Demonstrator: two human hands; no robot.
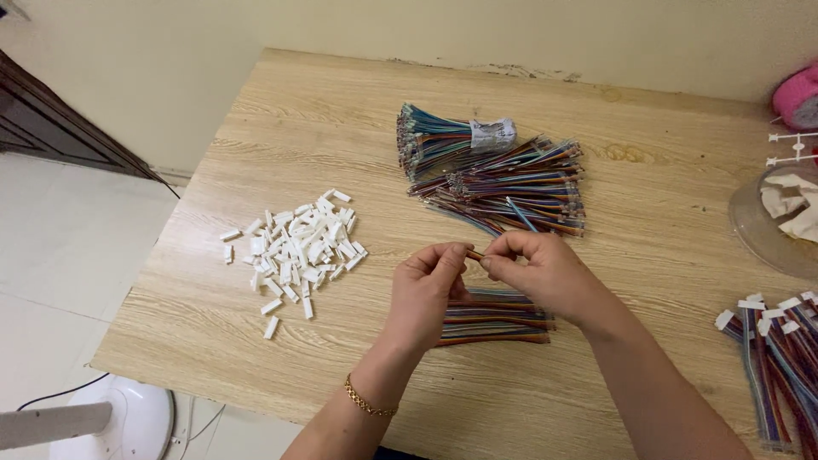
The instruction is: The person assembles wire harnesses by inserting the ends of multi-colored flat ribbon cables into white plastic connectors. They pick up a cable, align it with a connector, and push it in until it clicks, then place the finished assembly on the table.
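Left hand (426, 285) and right hand (537, 268) meeting over wooden table (341, 136), fingertips of both pinched shut on one thin wire (475, 253) stretched between them, probably held taut for a clear look at the tip. Flat multicoloured wire strip (498, 317) just under the fingers; white connector housings (298, 247) piled left of them, big wire bundles (503, 183) just beyond, likely kept within reach.

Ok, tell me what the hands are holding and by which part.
Both hands pinch one thin wire between them: left hand and right hand each grip it with the fingertips near its end. Too small to tell whether anything else is held.
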